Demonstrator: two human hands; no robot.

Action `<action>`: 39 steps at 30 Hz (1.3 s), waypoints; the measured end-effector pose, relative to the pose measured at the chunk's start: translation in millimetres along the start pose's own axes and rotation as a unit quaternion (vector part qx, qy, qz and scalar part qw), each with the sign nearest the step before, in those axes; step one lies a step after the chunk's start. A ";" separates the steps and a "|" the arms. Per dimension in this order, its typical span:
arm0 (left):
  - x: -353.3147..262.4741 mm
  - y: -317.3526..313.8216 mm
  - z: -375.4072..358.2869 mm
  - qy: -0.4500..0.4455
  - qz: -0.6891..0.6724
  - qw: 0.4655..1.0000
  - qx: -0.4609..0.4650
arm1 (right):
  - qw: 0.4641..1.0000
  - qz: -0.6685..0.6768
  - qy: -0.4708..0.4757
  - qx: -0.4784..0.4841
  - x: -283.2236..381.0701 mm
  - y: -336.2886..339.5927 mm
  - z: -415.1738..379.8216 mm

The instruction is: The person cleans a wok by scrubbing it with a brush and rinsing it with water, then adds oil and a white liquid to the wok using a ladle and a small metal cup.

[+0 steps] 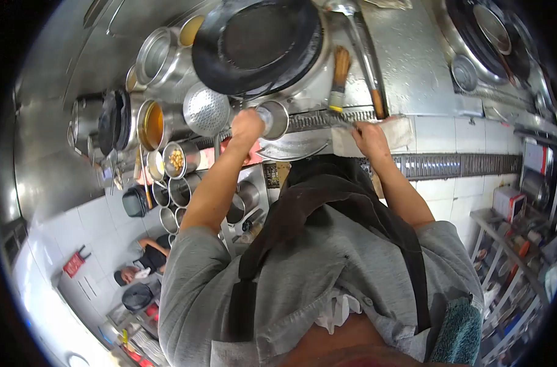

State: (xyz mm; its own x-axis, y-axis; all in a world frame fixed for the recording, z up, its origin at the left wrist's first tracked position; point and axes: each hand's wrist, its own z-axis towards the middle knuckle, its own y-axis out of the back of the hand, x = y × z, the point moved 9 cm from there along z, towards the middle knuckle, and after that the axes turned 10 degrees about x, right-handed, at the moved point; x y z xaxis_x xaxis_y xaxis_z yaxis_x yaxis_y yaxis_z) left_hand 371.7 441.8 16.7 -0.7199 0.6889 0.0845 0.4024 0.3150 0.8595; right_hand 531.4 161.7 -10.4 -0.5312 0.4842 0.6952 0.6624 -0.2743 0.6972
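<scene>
My left hand [248, 126] is closed at the rim of a round metal cup [275, 120], with something pale, too small to name, by its fingertips. To the right, my right hand [371, 139] has its fingers closed around what looks like a thin grey handle, partly blurred. Whether that handle joins the cup cannot be made out. A beige cloth [401, 131] lies under and beside my right hand. Just left of my left hand is a perforated strainer [206, 110]. Below the cup a curved metal surface [297, 148] shows near my apron [327, 174].
A black wok [257, 40] sits ahead, with a brush [339, 76] and a wooden-ended long-handled tool [365, 49] to its right. Pots of orange liquid [152, 125] and yellowish pieces [176, 159] stand left. Another person [145, 260] is at the far lower left. Shelving [511, 257] stands right.
</scene>
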 end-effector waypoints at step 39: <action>493.4 141.7 418.7 0.126 -0.240 0.945 -0.181 | 0.895 -0.204 -0.379 -0.115 125.2 23.1 -71.1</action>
State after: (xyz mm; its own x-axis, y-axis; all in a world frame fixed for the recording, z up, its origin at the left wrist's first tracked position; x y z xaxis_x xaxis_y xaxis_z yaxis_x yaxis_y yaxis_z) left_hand 310.3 1099.7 -30.9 -0.9010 0.3313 -0.2802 -0.1918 0.2752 0.9421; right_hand 442.6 156.9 105.2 -0.1360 0.9838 0.1166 0.3221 -0.0674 0.9443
